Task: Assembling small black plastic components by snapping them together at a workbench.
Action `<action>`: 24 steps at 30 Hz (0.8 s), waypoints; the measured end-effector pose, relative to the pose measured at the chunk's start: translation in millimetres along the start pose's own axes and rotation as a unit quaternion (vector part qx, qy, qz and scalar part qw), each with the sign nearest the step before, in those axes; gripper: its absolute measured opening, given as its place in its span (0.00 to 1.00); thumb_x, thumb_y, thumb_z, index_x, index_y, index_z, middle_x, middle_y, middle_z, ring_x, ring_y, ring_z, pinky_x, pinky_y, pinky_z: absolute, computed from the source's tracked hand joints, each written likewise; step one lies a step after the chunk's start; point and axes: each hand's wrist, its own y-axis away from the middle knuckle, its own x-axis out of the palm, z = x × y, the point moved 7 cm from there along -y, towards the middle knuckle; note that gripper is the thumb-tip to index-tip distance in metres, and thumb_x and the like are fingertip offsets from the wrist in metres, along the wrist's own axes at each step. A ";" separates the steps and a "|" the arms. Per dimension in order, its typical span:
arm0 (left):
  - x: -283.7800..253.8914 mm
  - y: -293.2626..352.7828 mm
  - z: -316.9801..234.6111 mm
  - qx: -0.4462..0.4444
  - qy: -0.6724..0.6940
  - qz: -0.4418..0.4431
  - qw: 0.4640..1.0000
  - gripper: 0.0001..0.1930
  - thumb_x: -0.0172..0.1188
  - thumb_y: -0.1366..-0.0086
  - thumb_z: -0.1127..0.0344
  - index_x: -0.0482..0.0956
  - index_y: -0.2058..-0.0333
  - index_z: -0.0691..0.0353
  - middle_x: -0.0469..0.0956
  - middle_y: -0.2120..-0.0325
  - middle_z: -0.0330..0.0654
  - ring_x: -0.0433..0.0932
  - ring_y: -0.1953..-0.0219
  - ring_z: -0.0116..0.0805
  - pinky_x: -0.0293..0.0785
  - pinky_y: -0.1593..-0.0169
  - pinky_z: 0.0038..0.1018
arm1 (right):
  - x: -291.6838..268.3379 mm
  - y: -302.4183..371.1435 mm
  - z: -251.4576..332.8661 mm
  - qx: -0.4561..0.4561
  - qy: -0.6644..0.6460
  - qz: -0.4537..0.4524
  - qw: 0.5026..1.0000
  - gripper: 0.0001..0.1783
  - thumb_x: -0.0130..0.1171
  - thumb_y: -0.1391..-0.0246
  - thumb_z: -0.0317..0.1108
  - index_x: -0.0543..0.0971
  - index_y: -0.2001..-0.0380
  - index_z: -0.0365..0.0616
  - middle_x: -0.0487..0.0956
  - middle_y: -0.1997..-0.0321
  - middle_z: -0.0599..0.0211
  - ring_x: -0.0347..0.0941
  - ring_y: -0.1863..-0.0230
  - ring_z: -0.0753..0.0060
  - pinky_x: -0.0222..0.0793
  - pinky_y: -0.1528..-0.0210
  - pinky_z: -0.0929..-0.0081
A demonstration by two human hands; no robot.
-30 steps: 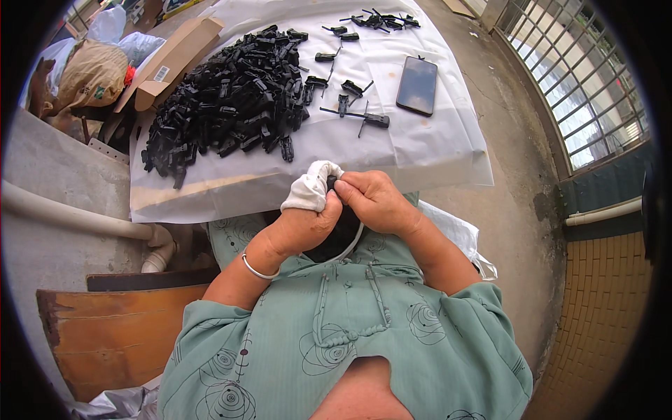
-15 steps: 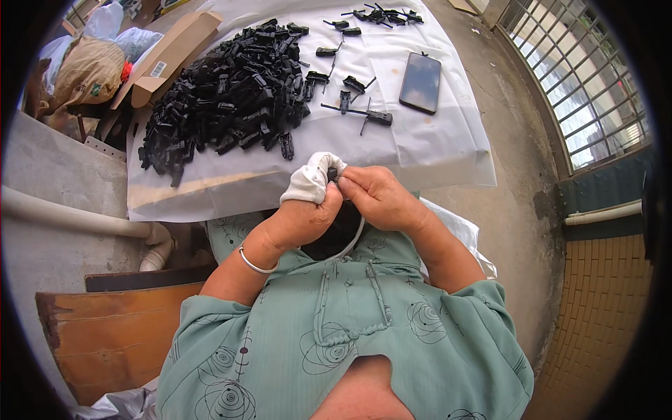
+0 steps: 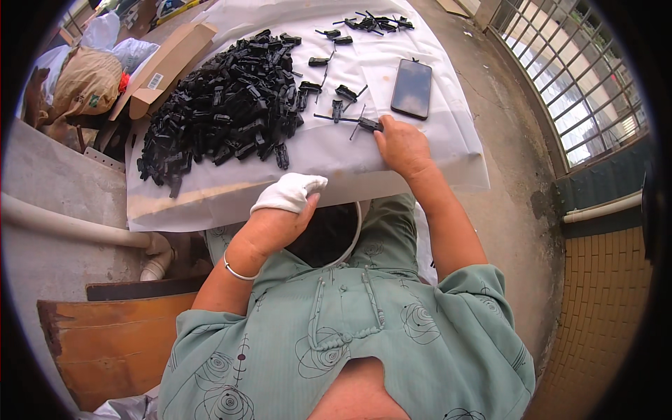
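Observation:
My right hand (image 3: 406,145) reaches over the near right part of the table, its thumb and fingers pinching the end of a small black plastic part (image 3: 368,124) with thin arms. My left hand (image 3: 285,203) is held in front of the table's near edge. White cloth (image 3: 283,192) covers its fingers, while the thumb is bare and pressed close beside them. Whatever those fingers hold, if anything, is hidden. Several similar black parts (image 3: 337,110) lie apart in front of and beyond my right hand. A big heap of black plastic pieces (image 3: 224,105) covers the table's left half.
White sheeting (image 3: 336,152) covers the table. A phone (image 3: 411,88) lies right of the loose parts, and a small cluster of parts (image 3: 378,24) at the far end. Below my hands sits a dark round container with a pale rim (image 3: 360,227). A cardboard box (image 3: 175,66) borders the heap.
My right hand has left my left hand and moved forward and right to the black part on the table. My left hand has shifted slightly left; the black piece between the hands no longer shows.

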 end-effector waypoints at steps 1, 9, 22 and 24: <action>-4.0 -1.0 5.7 -0.029 0.135 -0.046 0.989 0.13 0.50 0.40 0.69 0.72 0.56 0.64 0.75 0.67 0.48 0.76 0.74 0.40 0.72 0.67 0.30 | 1.0 2.3 4.8 -0.047 -0.031 -0.020 0.998 0.14 0.54 0.50 0.32 0.71 0.59 0.41 0.77 0.67 0.54 0.73 0.72 0.52 0.68 0.67 0.61; 21.0 -2.8 16.3 -0.218 0.686 0.045 0.692 0.11 0.47 0.34 0.63 0.72 0.60 0.62 0.77 0.70 0.39 0.69 0.82 0.19 0.62 0.84 0.15 | -28.7 75.7 79.0 -0.307 -0.146 -0.051 0.939 0.19 0.57 0.57 0.24 0.74 0.57 0.45 0.73 0.76 0.62 0.70 0.78 0.60 0.66 0.75 0.69; 19.1 -8.8 -0.5 -0.117 0.599 -0.021 0.792 0.10 0.53 0.37 0.68 0.69 0.58 0.64 0.76 0.71 0.38 0.70 0.80 0.19 0.65 0.81 0.14 | -57.3 87.2 93.7 -0.297 -0.340 -0.068 0.890 0.18 0.61 0.59 0.26 0.73 0.60 0.40 0.74 0.74 0.64 0.68 0.81 0.69 0.65 0.78 0.76; 14.1 -5.6 -0.8 -0.123 0.508 -0.065 0.850 0.11 0.50 0.36 0.69 0.67 0.56 0.66 0.75 0.71 0.37 0.71 0.78 0.20 0.67 0.78 0.14 | -57.1 93.3 101.8 -0.318 -0.361 -0.118 0.869 0.12 0.63 0.57 0.29 0.73 0.68 0.39 0.72 0.79 0.69 0.64 0.83 0.76 0.62 0.80 0.79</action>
